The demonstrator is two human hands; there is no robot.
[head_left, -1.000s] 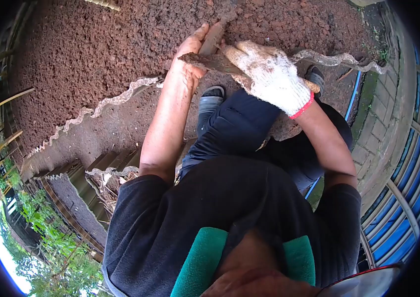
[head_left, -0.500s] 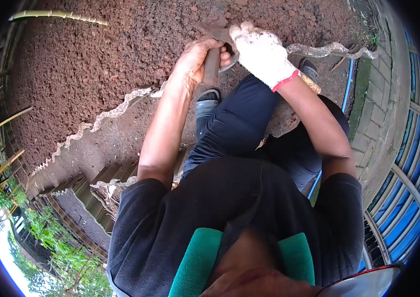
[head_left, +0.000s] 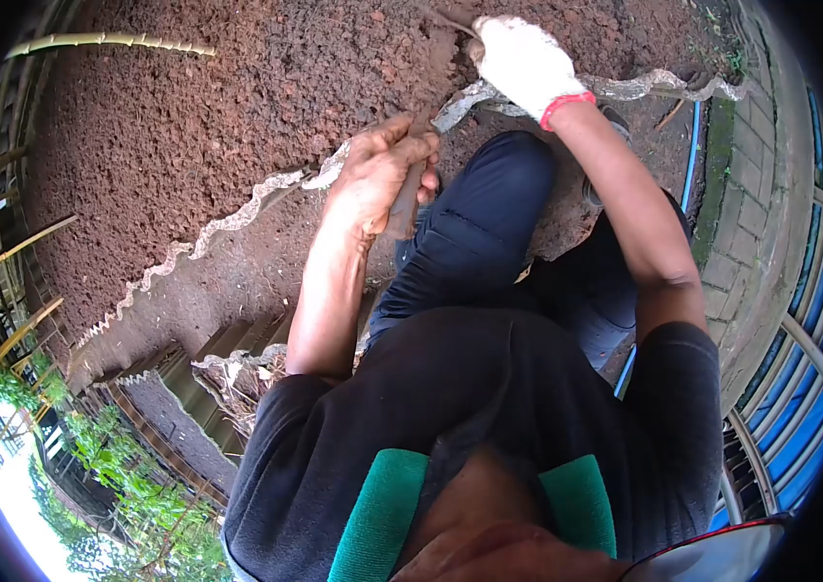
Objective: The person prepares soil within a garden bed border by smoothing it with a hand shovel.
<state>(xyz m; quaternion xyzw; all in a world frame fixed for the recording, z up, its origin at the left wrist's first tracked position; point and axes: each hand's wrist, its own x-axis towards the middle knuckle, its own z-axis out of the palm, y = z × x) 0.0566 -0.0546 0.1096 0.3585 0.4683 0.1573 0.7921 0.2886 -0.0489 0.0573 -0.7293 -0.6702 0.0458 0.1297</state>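
Note:
My left hand [head_left: 377, 175] is bare, its fingers wrapped round a flat, soil-brown piece [head_left: 403, 206] that points down toward my knee. My right hand [head_left: 528, 70] wears a white glove with a red cuff. It is closed over the soil beyond the wavy edging, gripping a hand tool whose thin dark blade [head_left: 450, 19] shows beside the fingers; its handle is hidden. The hands are apart. Loose reddish-brown soil [head_left: 208, 126] lies under and beyond them, bordered by the wavy grey edging sheet [head_left: 227, 225].
My bent knee [head_left: 518, 170] is close below the hands. A blue hose [head_left: 693, 160] runs along the right, beside a paved path [head_left: 736, 228] and railings. Bamboo stems [head_left: 111, 41] and green plants [head_left: 130, 475] are at the left, near more corrugated sheets [head_left: 174, 378].
My left hand has moved down toward my knee with the brown piece. My right hand has moved slightly up and right, away from it; the tool's handle end no longer shows by the wrist.

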